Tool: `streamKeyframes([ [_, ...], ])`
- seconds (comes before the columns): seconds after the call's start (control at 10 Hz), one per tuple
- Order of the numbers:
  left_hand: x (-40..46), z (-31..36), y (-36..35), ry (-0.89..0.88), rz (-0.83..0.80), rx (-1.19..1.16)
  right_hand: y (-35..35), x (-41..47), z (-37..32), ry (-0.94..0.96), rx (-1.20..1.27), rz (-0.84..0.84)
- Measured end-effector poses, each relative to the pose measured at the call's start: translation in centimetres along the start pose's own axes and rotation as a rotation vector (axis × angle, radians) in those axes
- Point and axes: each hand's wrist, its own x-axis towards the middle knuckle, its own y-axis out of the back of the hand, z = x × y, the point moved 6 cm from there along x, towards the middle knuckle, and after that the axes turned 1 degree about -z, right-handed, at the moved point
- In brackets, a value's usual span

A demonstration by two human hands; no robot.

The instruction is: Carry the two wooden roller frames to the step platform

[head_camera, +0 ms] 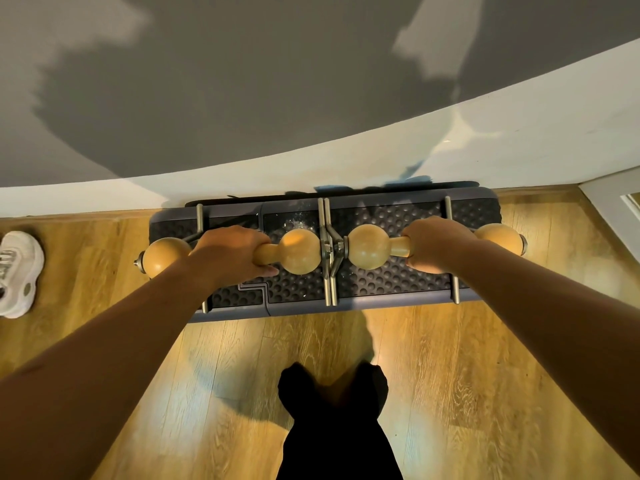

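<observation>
- Now both frames sit side by side over the step platform [391,282], inner metal ends touching near its middle.
- Left hand [232,252] wraps the narrow wooden neck of the left roller frame [299,251].
- Right hand [433,242] grips the right roller frame [367,245] likewise.
- Carry looks nearly done; whether the feet bear weight, cannot tell. Release remains.
- White shoe [19,271] lies well off the platform's left edge.

you have one view only, worn on your head, looking steeply down and forward along your arms. it sits close above the step platform [381,216] by the wall [242,98], with the floor [467,375] beneath you, edges bent by the wide lens.
</observation>
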Motion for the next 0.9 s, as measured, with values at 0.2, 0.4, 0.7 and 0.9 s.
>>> streamKeyframes([
  [0.2, 0.2, 0.0, 0.3, -0.008, 0.004, 0.005, 0.1, 0.1, -0.1, 0.006, 0.000, 0.006],
  [0.4, -0.1, 0.1, 0.1, 0.010, 0.045, 0.032, 0.1, 0.0, 0.0, 0.013, -0.021, 0.024],
  [0.7, -0.5, 0.4, 0.1, 0.048, 0.106, -0.015, -0.3, -0.2, 0.2, 0.050, 0.000, 0.050],
  [0.9, -1.4, 0.2, 0.2, 0.081, 0.126, -0.010, -0.2, -0.7, 0.7, 0.044, 0.189, 0.048],
])
